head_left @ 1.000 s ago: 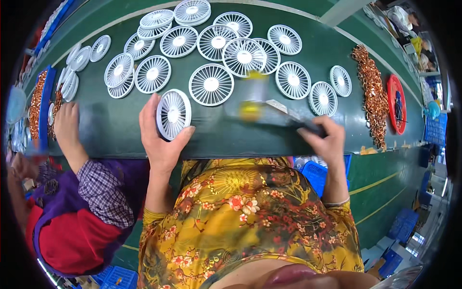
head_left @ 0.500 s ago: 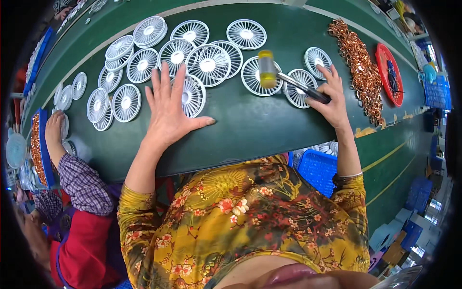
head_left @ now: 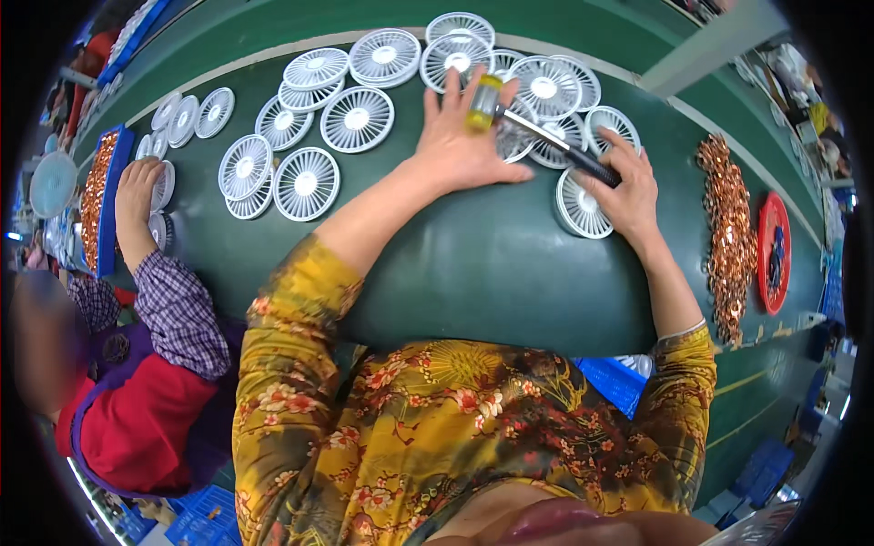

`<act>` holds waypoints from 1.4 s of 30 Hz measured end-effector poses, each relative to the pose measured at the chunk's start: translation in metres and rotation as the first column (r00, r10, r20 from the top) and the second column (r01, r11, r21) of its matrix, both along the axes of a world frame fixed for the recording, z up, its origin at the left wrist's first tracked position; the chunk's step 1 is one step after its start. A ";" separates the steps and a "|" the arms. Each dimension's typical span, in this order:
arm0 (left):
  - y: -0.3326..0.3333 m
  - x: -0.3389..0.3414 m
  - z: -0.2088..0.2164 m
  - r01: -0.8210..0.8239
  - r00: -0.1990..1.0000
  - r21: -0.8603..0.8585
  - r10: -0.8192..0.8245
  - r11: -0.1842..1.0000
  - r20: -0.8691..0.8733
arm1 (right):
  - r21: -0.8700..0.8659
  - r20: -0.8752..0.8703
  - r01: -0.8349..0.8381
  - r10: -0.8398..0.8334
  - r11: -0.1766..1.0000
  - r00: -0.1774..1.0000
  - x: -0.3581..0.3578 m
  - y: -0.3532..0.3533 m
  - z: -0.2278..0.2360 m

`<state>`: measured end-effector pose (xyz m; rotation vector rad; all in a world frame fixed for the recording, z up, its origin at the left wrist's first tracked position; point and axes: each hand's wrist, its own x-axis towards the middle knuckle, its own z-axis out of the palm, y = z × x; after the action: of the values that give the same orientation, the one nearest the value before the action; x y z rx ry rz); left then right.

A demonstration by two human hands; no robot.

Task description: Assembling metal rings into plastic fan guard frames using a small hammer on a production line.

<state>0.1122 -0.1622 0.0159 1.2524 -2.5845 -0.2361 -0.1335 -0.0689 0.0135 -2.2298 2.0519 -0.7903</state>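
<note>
My right hand (head_left: 626, 193) is closed on the black grip of a mallet (head_left: 546, 136), whose head is yellow and greyish and smeared by motion. Beneath that hand lie white spoked discs (head_left: 580, 206), two or more in a stack. My left hand (head_left: 469, 146) is stretched out with fingers spread, palm down, reaching over the near side of a cluster of white spoked discs (head_left: 543, 89). The mallet head hangs in front of its fingertips and partly hides them. Whether the fingers touch a disc I cannot tell. More white spoked discs (head_left: 357, 119) lie overlapping to the left.
A heap of copper-coloured rings (head_left: 728, 237) lies at the right, beside a red tray (head_left: 774, 253) with dark items. At the left, a co-worker's hand (head_left: 138, 188) rests by discs and a blue tray (head_left: 111, 200) of copper-coloured pieces. A blue basket (head_left: 612, 382) stands below the table edge.
My left hand has moved right, and discs from the middle now sit bunched nearer the mallet. The mallet stays in my right hand. The whole view has shifted as well.
</note>
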 end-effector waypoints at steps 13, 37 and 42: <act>-0.189 -0.113 -0.025 -0.473 0.626 -0.327 0.051 0.818 -0.778 | -0.047 0.158 0.524 -0.511 0.851 0.845 -0.053 -0.270 -0.001; -0.163 -0.083 -0.023 -0.060 0.903 -0.419 -0.130 0.906 -0.409 | -0.120 0.136 0.263 -0.247 0.957 0.960 -0.074 0.000 0.002; -0.124 -0.060 -0.014 -0.257 0.957 -0.355 0.184 0.899 -0.226 | -0.215 0.007 0.722 -0.738 0.658 0.675 -0.124 -0.005 -0.020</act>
<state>0.0523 -0.2860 0.0022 1.2897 -2.1671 0.1802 -0.2573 -0.0738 -0.0067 -1.4240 3.0854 -0.9669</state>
